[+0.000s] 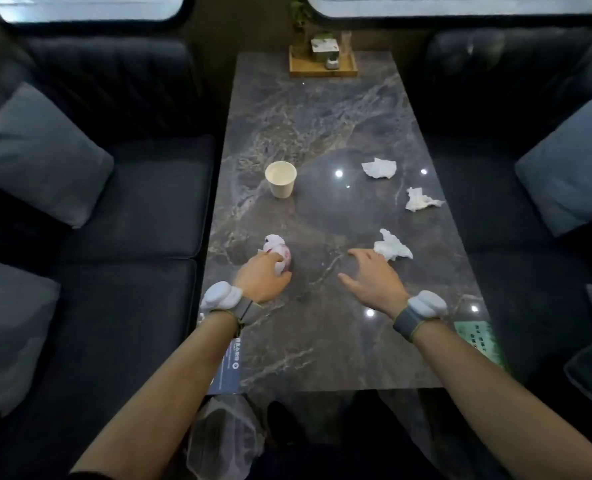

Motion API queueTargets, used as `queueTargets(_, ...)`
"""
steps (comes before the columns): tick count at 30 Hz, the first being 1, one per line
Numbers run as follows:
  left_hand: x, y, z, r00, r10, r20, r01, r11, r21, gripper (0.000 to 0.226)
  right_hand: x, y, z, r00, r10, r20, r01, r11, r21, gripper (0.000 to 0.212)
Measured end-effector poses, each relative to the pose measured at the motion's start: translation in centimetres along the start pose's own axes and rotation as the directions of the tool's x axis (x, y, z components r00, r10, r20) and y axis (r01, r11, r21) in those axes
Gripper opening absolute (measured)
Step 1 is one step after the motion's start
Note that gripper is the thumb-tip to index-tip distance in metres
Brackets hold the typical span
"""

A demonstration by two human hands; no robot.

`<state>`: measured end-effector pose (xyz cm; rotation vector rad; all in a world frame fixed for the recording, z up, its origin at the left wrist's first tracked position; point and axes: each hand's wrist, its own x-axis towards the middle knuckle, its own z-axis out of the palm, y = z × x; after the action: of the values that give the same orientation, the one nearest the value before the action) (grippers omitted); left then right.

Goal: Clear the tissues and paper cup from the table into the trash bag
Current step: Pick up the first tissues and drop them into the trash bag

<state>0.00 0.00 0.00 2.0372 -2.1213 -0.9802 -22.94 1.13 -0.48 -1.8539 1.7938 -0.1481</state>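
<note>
Three loose tissues [379, 168] w/ cup [281, 179], tray [323, 69] beyond

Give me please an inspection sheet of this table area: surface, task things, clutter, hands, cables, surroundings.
Surface: dark marble table, glossy.
Task things: paper cup upright; three loose tissues; a fourth tissue under the left hand; trash bag below the near edge.
Clutter: wooden tray at the far end; cards on the near corners.
Hands: left hand closing on the tissue; right hand open beside a tissue.
Cables: nothing seen.
Surroundings: dark sofas, cushions.
</note>
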Motion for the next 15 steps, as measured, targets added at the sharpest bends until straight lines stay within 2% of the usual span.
queueTargets(7, 5.6, 0.4, 2.1, 0.998, -0.061, 0.026, 0.054, 0.976, 0.210, 0.045, 4.3, 4.7, -0.9, 0.991, 0.129, -0.032, -0.130, 0.991, -0.015, 0.061)
queueTargets(9, 6.5, 0.4, 2.6, 0.999, -0.038, -0.022, 0.043, 0.963, 0.265, 0.051, 5.5, 5.8, -0.9, 0.990, 0.124, -0.072, -0.128, 0.990, -0.054, 0.062)
queueTargets(12, 8.8, 0.2, 3.3, 0.998, -0.045, -0.041, 0.054, 0.963, 0.265, 0.063, 8.0, 8.0, -0.2, 0.989, 0.128, -0.077, -0.136, 0.983, -0.124, 0.062)
queueTargets(15, 10.5, -0.6, 4.6, 0.991, -0.126, 0.040, 0.111, 0.959, 0.260, 0.076, 10.3, 9.7, 1.6, 0.980, 0.197, -0.015, -0.196, 0.963, -0.187, 0.069)
